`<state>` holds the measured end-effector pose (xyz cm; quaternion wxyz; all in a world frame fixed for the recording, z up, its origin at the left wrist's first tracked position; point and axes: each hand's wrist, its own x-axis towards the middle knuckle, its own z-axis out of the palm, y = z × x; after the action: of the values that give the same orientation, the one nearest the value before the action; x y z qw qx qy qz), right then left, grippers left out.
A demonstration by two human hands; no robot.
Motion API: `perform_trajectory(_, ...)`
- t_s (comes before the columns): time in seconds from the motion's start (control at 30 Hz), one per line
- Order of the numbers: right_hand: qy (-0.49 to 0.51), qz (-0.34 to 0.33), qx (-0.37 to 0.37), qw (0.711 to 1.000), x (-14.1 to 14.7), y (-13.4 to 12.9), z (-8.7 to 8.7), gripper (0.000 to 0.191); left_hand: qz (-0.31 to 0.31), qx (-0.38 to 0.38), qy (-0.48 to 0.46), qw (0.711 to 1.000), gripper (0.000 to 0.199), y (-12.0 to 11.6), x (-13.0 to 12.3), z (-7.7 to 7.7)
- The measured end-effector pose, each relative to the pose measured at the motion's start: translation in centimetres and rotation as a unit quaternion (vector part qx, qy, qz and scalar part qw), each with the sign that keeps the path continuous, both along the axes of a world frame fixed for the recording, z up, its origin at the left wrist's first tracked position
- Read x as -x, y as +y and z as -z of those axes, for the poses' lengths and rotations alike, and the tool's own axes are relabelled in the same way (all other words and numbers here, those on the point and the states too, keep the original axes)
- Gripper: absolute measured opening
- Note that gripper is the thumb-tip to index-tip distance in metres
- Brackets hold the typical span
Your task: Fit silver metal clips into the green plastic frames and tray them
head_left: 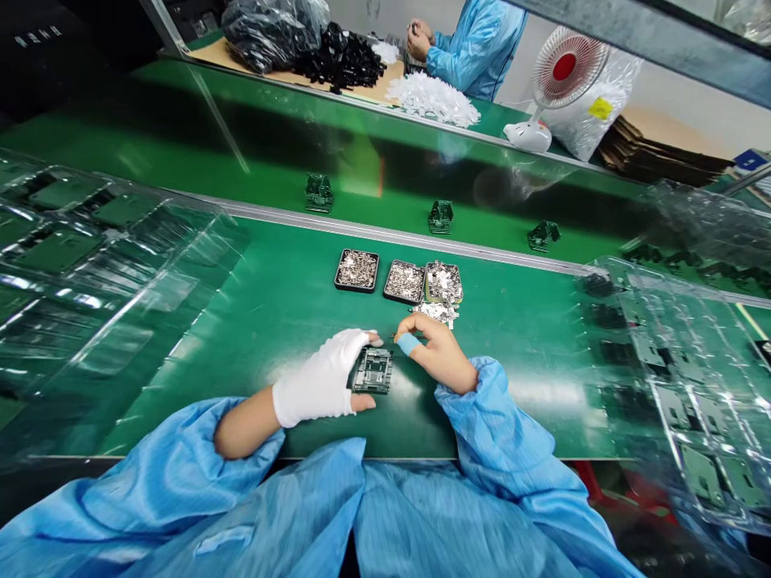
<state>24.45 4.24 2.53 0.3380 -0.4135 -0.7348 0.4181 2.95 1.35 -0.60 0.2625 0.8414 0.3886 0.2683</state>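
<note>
Green worktable (289, 289) below conveyor belt (379, 209)

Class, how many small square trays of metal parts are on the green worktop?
3: the left tray, the middle tray, and the right tray, which has loose metal pieces on its near side.

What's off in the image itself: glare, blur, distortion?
Head view: glare on the green worktop beside both hands; streaky reflections across the clear trays at left and right. Head view: both trays look smeared and stretched toward the frame edges. Head view: dark shadow bands over the green surface behind the rail.
</note>
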Motion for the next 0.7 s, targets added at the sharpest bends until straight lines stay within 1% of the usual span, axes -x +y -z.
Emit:
perform_trajectory(0.1,-0.025,-0.011,-0.032,0.999,0.0,-0.1,0.3,0.008,-0.023,0.055,0.022,0.998,0.048,-0.2,-0.4,0.2)
perform_trajectory(0.17,-0.024,-0.025,-0.062,0.997,0.3,-0.3,0.5,0.008,-0.050,0.057,0.001,0.997,0.040,-0.2,-0.7,0.0)
perform_trajectory(0.3,-0.028,-0.045,-0.123,0.991,0.8,-0.7,0.9,0.007,-0.081,-0.004,-0.025,0.996,0.042,-0.2,-0.7,-0.5)
perform_trajectory(0.43,-0.064,-0.054,-0.159,0.984,1.2,-0.9,1.1,0.007,-0.093,-0.049,-0.016,0.994,0.044,-0.4,-0.6,-0.3)
perform_trajectory(0.57,-0.094,-0.044,-0.191,0.976,1.2,-1.1,1.2,0.008,-0.089,-0.089,-0.009,0.992,0.041,-0.4,-0.5,0.0)
perform_trajectory(0.7,-0.135,-0.049,-0.221,0.965,1.3,-1.1,1.3,0.011,-0.082,-0.100,-0.002,0.992,0.041,-0.4,-0.5,0.0)
